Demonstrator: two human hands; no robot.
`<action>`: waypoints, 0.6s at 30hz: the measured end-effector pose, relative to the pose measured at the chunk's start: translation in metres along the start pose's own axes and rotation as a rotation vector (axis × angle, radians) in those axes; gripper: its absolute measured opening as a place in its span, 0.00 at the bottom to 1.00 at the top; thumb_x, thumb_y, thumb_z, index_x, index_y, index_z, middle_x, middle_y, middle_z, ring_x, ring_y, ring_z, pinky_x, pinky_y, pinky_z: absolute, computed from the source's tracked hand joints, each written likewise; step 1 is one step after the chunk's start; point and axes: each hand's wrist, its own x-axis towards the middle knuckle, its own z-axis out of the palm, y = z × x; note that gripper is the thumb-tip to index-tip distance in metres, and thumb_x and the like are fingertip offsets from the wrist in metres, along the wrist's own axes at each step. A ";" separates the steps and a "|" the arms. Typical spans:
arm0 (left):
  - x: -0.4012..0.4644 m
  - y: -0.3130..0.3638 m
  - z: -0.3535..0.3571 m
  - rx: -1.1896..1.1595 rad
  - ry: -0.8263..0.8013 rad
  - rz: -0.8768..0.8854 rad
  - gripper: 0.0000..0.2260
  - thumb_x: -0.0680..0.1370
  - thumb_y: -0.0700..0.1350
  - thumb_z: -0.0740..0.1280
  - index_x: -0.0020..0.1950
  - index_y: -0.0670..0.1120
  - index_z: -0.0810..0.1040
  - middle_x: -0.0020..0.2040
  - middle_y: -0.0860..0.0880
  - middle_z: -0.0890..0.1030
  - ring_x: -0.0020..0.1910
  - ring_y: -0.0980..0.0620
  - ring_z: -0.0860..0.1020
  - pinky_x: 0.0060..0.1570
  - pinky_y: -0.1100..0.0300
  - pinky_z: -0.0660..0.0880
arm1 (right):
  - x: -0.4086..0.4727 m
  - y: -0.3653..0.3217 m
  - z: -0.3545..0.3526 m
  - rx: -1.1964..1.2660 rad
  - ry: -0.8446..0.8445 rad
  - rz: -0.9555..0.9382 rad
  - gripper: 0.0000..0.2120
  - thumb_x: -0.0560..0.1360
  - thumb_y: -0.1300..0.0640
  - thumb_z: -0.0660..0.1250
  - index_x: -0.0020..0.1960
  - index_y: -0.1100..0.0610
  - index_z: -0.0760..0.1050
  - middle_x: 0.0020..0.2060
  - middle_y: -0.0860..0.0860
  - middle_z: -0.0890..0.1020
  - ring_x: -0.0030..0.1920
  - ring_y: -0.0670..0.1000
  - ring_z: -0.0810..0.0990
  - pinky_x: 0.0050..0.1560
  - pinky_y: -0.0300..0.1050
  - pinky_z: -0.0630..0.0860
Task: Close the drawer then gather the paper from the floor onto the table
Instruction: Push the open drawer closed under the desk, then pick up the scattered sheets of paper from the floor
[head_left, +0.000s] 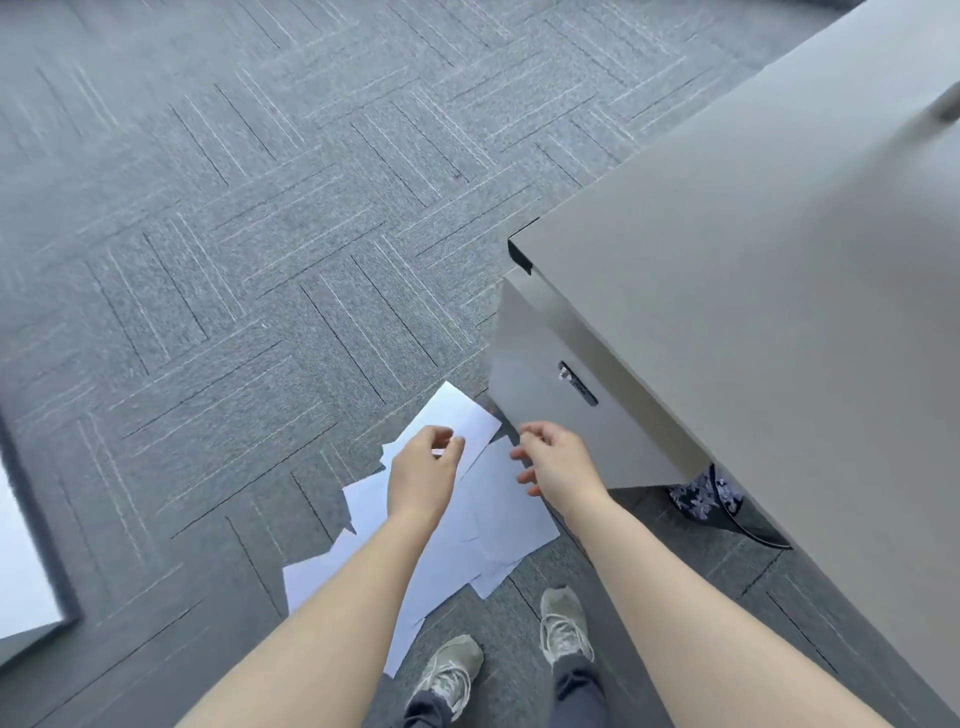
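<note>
The floor (260, 234) is covered with grey carpet tiles laid in a herringbone pattern of light and dark lines. A grey table (779, 260) occupies the right of the view, with a grey drawer unit (561, 395) set under its near corner. The drawer front (597, 415) bears a small lock (565, 372) and appears flush with the unit. A patterned bag (706, 499) is seen on the floor under the table.

White paper (498, 519) is scattered on the carpet just beside the drawer unit, in front of two grey shoes (563, 623). The sheets overlap loosely; the spread is elongated from lower left to upper right, and the uppermost sheet (457, 415) points a corner toward the unit.

The left hand (423, 470) is held above the sheets, fingers curled, thumb and forefinger nearly closed; whether a sheet is pinched cannot be determined. The right hand (558, 460) is held beside the drawer front, fingers loosely curled and parted, nothing held.
</note>
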 end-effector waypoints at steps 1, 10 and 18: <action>-0.001 -0.007 -0.001 -0.021 0.018 -0.032 0.13 0.77 0.51 0.64 0.58 0.48 0.78 0.55 0.51 0.82 0.50 0.51 0.78 0.49 0.58 0.71 | 0.006 0.000 0.004 -0.029 -0.032 -0.005 0.08 0.81 0.58 0.57 0.56 0.54 0.74 0.42 0.50 0.80 0.31 0.49 0.74 0.31 0.41 0.71; -0.021 -0.110 0.018 -0.198 0.205 -0.313 0.12 0.78 0.51 0.63 0.58 0.48 0.78 0.52 0.53 0.79 0.47 0.55 0.76 0.39 0.64 0.68 | 0.057 0.054 0.047 -0.245 -0.233 0.048 0.09 0.79 0.59 0.58 0.56 0.55 0.75 0.45 0.53 0.81 0.34 0.51 0.76 0.37 0.45 0.75; -0.016 -0.253 0.058 -0.293 0.263 -0.525 0.14 0.77 0.51 0.64 0.61 0.48 0.76 0.55 0.53 0.79 0.52 0.53 0.76 0.48 0.59 0.67 | 0.134 0.151 0.109 -0.441 -0.301 0.088 0.10 0.78 0.59 0.61 0.59 0.56 0.74 0.50 0.57 0.83 0.38 0.54 0.79 0.43 0.50 0.79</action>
